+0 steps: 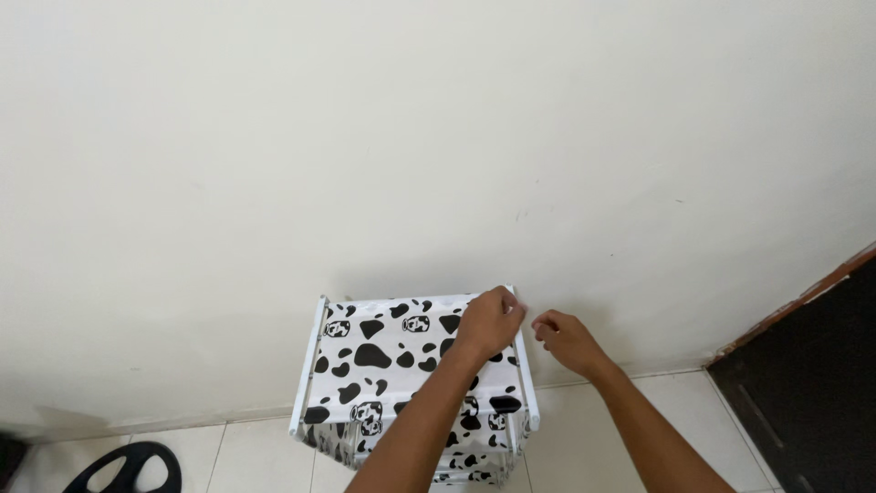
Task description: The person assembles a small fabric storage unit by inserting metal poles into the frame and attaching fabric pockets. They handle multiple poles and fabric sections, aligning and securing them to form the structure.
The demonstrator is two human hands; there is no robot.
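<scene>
Head view, looking down at a wall corner: a small rack point(401, 365) with a white tube frame and a fabric top in a black-and-white cow-spot print stood on the pale tiled floor point(584, 438), its back edge close against the cream wall point(365, 137). The left hand point(490, 321) rested on the rear right corner of the fabric top, fingers curled down and closed on the corner where the cloth met the white frame. The right hand point(564, 340) hovered just beside that corner, off the rack's right side, fingers bent and loosely pinched, holding nothing that I could make out. Both forearms came in from the lower edge. A dark door point(812, 393) stood at the far right; a black ring-shaped object point(128, 467) lay on the floor at lower left.
</scene>
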